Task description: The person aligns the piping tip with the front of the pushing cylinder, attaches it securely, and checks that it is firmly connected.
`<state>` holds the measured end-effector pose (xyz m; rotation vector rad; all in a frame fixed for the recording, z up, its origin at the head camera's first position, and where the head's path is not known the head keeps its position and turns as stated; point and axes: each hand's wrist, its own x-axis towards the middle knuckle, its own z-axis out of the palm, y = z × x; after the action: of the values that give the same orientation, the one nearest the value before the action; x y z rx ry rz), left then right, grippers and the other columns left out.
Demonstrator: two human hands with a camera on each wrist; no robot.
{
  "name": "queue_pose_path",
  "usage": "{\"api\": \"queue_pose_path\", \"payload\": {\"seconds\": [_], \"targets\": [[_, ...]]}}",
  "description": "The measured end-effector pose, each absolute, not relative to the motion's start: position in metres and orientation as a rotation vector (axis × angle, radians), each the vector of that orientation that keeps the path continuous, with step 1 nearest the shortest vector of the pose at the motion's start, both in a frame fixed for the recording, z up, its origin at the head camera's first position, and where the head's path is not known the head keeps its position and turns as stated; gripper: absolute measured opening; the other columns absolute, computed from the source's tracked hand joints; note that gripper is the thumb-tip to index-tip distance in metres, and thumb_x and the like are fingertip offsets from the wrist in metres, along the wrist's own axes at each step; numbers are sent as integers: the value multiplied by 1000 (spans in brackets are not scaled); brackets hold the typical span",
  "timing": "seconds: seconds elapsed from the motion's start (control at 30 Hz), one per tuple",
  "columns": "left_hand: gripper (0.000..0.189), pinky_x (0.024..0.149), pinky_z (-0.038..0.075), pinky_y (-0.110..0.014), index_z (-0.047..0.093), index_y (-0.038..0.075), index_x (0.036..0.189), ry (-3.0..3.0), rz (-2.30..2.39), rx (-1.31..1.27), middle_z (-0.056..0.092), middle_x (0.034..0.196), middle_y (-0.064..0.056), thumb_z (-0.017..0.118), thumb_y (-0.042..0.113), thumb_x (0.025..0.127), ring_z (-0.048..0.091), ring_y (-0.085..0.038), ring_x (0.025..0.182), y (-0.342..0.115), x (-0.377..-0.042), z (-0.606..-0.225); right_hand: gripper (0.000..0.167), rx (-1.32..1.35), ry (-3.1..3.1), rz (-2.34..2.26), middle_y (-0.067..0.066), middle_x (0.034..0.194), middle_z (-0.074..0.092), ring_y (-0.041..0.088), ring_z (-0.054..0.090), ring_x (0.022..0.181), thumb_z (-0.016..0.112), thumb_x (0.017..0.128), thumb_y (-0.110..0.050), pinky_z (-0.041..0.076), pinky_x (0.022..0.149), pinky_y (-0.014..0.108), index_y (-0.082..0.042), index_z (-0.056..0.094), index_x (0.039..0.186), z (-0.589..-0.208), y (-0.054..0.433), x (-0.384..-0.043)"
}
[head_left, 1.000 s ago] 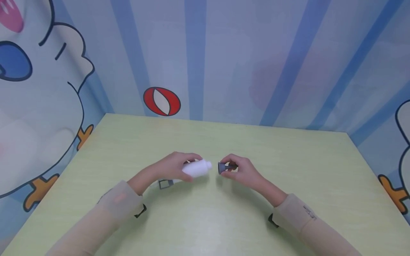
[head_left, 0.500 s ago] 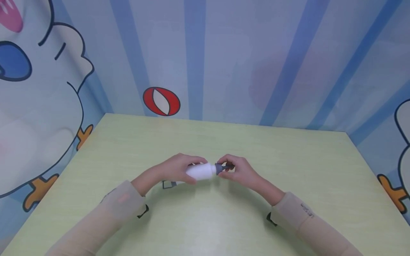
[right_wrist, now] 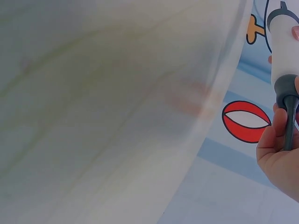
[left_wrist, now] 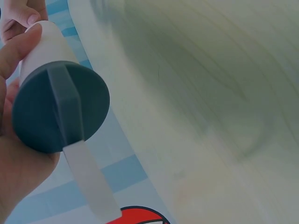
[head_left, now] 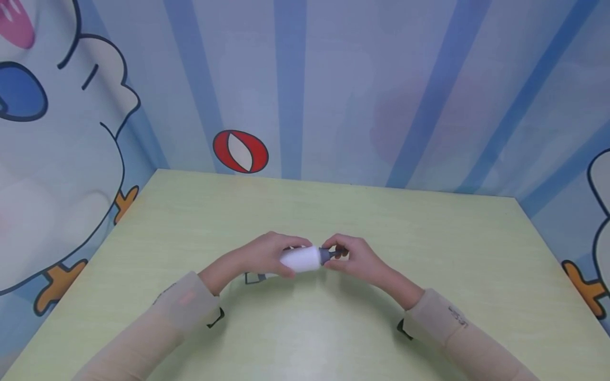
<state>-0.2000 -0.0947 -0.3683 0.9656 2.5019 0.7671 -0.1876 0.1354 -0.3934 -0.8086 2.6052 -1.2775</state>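
Note:
In the head view my left hand (head_left: 267, 253) grips a white cylindrical bottle (head_left: 301, 259), held nearly level above the table. My right hand (head_left: 364, 258) pinches a dark grey flared cap (head_left: 325, 256) by its thin stem. The cap's wide end sits against the bottle's right end, hiding the neck. In the right wrist view the stem (right_wrist: 289, 125) runs down between thumb and fingers. Seen from the left wrist, the bottle's other end has a dark round base (left_wrist: 32, 109) with a raised bar across it, and a white strip (left_wrist: 91, 179) extends from that bar.
A pale yellow-green table (head_left: 305, 328) lies beneath both hands. Behind it rises a blue striped backdrop (head_left: 333, 95) with a printed red ball (head_left: 241, 152). Cartoon figures are printed on the side walls.
The gap between bottle and cap has closed: the bottle moved right, and the white neck, visible earlier, is now covered by the cap. Both hands have dropped slightly toward the near side.

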Motion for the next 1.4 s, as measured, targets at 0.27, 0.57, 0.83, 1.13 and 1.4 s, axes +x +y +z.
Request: {"api": "queue_pose_path", "payload": {"seconds": [0.27, 0.57, 0.83, 1.13, 1.4], "targets": [[52, 73, 43, -29, 51, 24, 122, 2470, 799, 979, 57, 108, 6, 70, 20, 73, 50, -13, 87, -97, -200, -370, 26, -913, 2634, -1255, 5, 97, 63, 17, 55, 78, 67, 77, -13, 46, 68, 31, -7, 61, 100, -394, 136, -185], [53, 75, 43, -30, 50, 23, 124, 2353, 924, 932, 56, 110, 5, 70, 19, 74, 51, -16, 90, -102, -200, -370, 28, -1082, 2730, -1221, 7, 98, 63, 15, 56, 81, 71, 72, -7, 48, 69, 32, -6, 61, 98, -391, 135, -181], [57, 76, 44, -31, 49, 20, 126, 2495, 798, 1009, 56, 116, 3, 70, 18, 74, 51, -14, 93, -97, -195, -366, 27, -973, 2678, -1251, 6, 97, 64, 14, 55, 77, 67, 77, -15, 46, 65, 24, -7, 62, 102, -389, 138, -182], [56, 82, 45, -33, 49, 20, 127, 2679, 603, 1160, 54, 123, 2, 69, 19, 75, 53, -15, 105, -94, -188, -363, 27, -842, 2588, -1304, 3, 87, 62, 13, 49, 68, 58, 85, -23, 43, 57, 21, -8, 60, 107, -389, 142, -184], [57, 83, 45, -33, 49, 21, 127, 2722, 547, 1188, 54, 123, 2, 70, 20, 74, 53, -16, 106, -94, -188, -362, 34, -887, 2550, -1318, 5, 88, 61, 14, 55, 78, 63, 81, -18, 47, 68, 32, -8, 52, 111, -391, 141, -185]]}}
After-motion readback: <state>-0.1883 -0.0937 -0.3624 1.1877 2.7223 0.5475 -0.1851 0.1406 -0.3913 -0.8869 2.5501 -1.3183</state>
